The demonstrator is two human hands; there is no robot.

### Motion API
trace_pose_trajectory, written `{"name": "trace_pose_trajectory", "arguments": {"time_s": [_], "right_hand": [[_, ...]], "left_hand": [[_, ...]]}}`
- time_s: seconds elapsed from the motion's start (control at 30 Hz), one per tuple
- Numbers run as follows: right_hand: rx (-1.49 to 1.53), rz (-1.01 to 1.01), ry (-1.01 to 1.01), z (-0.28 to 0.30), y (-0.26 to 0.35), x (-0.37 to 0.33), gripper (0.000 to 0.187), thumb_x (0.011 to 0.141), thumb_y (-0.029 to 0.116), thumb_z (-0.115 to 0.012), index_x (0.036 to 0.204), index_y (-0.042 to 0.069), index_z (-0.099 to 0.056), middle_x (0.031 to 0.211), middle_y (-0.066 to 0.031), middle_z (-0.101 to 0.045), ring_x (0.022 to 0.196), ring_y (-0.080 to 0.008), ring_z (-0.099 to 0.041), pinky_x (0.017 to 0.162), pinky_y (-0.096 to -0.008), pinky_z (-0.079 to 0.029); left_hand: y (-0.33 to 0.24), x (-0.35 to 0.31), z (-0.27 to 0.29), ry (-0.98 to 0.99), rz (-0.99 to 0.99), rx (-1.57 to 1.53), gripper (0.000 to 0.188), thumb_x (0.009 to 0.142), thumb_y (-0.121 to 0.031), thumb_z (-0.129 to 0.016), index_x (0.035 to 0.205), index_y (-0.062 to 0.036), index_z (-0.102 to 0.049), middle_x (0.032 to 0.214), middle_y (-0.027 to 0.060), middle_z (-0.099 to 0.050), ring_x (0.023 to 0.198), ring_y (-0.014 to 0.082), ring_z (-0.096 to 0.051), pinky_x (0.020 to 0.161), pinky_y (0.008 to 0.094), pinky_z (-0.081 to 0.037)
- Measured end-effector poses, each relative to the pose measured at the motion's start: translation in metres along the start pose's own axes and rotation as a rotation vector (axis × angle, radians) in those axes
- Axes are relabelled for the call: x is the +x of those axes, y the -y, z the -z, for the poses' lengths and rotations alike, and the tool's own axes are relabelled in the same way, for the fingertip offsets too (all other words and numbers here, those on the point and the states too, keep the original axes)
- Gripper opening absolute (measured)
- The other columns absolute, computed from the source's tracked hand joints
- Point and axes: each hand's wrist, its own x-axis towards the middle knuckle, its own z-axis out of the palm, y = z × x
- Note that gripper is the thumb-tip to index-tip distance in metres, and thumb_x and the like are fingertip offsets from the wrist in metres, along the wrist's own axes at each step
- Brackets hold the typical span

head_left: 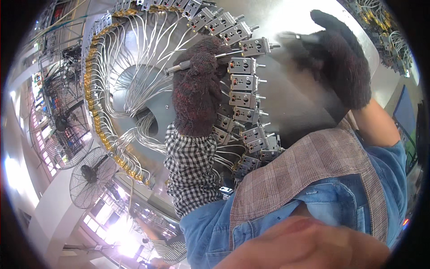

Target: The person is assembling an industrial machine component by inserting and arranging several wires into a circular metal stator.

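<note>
My left hand, in a dark knitted glove, is closed around a slim metal rod-like tool. The tool's thin end reaches right toward a small metal block on the ring's edge. This block stands in a curved row of similar blocks with round holes and threaded studs facing right. My right hand, gloved the same way, is over the grey metal surface right of the row. Its fingers, partly blurred, close on a slim metal shaft pointing left toward that block. The shaft's kind is unclear.
White wires run from brass-coloured terminals around the ring to an opening in the central metal disc. Two large fans stand at left. Another wired assembly is at upper right. A person's striped sleeve shows at lower left.
</note>
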Motion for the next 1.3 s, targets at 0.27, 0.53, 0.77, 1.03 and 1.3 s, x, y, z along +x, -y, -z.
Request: {"name": "trace_pose_trajectory", "arguments": {"time_s": [0.27,0.53,0.77,1.03,1.3], "right_hand": [[0.024,-0.113,-0.107,-0.007,-0.001,-0.006,0.037,0.090,0.023,-0.048,0.120,0.001,-0.049,0.101,-0.0091,-0.060,0.070,-0.0113,-0.058,0.055,-0.0222,-0.047],[0.033,-0.173,-0.034,-0.013,0.002,-0.002,0.037,0.089,0.022,-0.051,0.121,0.003,-0.050,0.101,-0.0077,-0.060,0.071,-0.0111,-0.058,0.057,-0.0213,-0.047],[0.082,-0.093,-0.176,-0.017,-0.003,-0.003,0.036,0.090,0.020,-0.049,0.121,0.003,-0.049,0.105,-0.0075,-0.059,0.078,-0.0121,-0.060,0.060,-0.0227,-0.049],[0.012,-0.131,0.005,-0.010,-0.001,-0.002,0.035,0.090,0.019,-0.050,0.120,0.000,-0.049,0.113,-0.0085,-0.055,0.086,-0.0144,-0.060,0.063,-0.0252,-0.051],[-0.037,0.031,0.009,-0.011,-0.005,0.000,0.036,0.089,0.020,-0.052,0.118,-0.001,-0.051,0.114,-0.0125,-0.055,0.087,-0.0170,-0.059,0.071,-0.0279,-0.050]], "left_hand": [[0.003,0.006,-0.001,-0.016,0.021,0.098,0.042,0.083,-0.038,-0.060,0.099,0.0001,-0.056,0.084,0.0081,-0.059,0.071,0.0136,-0.058,0.058,0.0234,-0.049],[0.005,0.008,-0.007,-0.071,0.045,0.043,0.040,0.083,-0.035,-0.061,0.104,-0.0011,-0.055,0.086,0.0079,-0.061,0.071,0.0140,-0.061,0.055,0.0225,-0.051],[0.007,0.011,0.001,0.005,0.029,0.038,0.041,0.082,-0.034,-0.063,0.106,-0.0016,-0.054,0.088,0.0082,-0.061,0.072,0.0148,-0.062,0.054,0.0226,-0.052],[0.006,0.010,0.000,-0.045,0.083,0.012,0.043,0.083,-0.032,-0.061,0.113,-0.0023,-0.051,0.091,0.0080,-0.061,0.072,0.0132,-0.062,0.053,0.0222,-0.051],[0.012,0.013,0.011,0.012,0.107,0.010,0.042,0.086,-0.031,-0.058,0.115,-0.0020,-0.050,0.092,0.0076,-0.060,0.075,0.0144,-0.061,0.056,0.0216,-0.050]]}}
